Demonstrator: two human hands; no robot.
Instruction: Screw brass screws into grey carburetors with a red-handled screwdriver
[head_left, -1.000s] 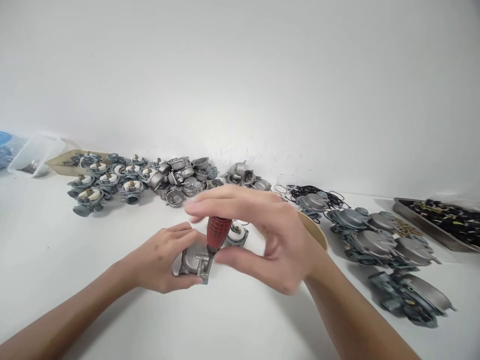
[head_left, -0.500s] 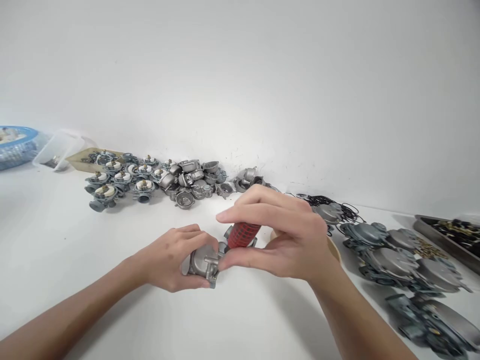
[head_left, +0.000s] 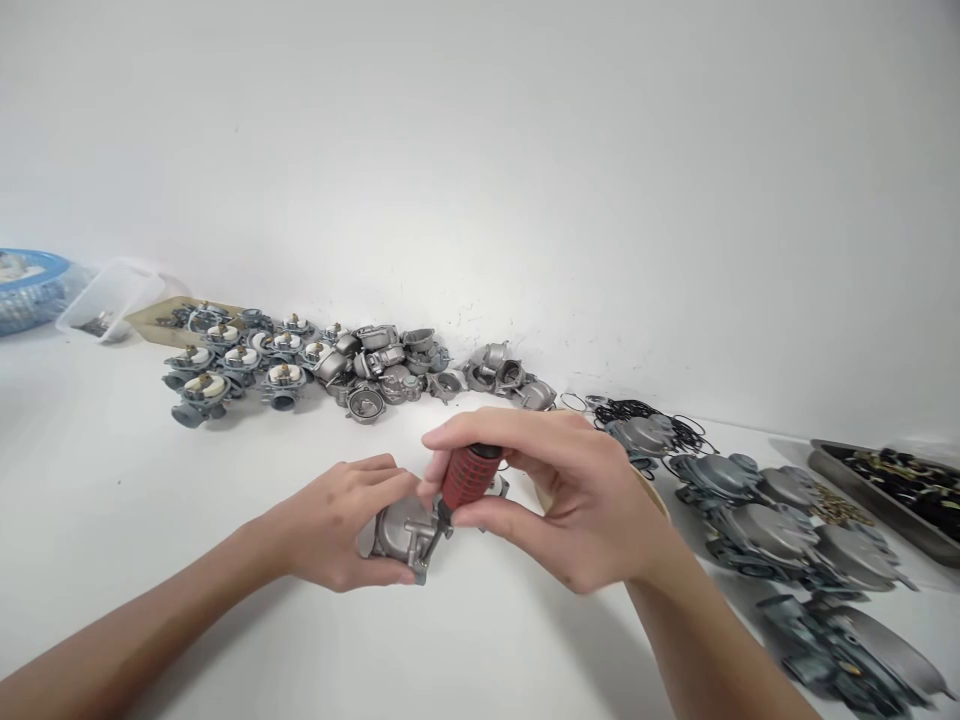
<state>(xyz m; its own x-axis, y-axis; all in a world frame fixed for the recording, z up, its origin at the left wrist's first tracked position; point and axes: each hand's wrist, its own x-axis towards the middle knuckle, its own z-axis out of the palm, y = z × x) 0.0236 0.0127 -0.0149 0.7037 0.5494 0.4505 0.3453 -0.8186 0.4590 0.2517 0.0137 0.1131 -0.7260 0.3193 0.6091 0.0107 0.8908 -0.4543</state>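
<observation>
- I have the right hand [head_left: 540, 490] up over the carburetor [head_left: 396, 524], its fingers curled round the driver [head_left: 469, 480] and across its top, the thumb low on the handle.
- The driver meets the right side of the carburetor; I cannot make out how its tip sits there. My judgement is that a screw is being turned, so I'd press straight down the shaft and turn in short twists, with the tip seated fully before any force.
- The driver looks tilted to me; I'd line it up with the screw, since a slanted tip could slip out and chew the head.
- Its long axis runs slantwise: handle up and away to the right of the carburetor, shaft down and leftward to the near right corner.
- I have the left hand [head_left: 349, 520] clamped on the carburetor from its left, thumb along the near edge and fingers over the far side. That grip should resist the twist; I'd hold it firm, fingertips clear of the tip.
- The carburetor sits low in front of me, at the tabletop [head_left: 420, 660], rounded cover facing up, raised pipe on its right. The hand hides too much for me to tell its long axis.
- Just beyond the carburetor, to its right, a white float [head_left: 497, 486] shows partly behind the right hand.
- Well beyond the carburetor lie loose bowls [head_left: 366, 403], heaped toward the wall [head_left: 480, 180].
</observation>
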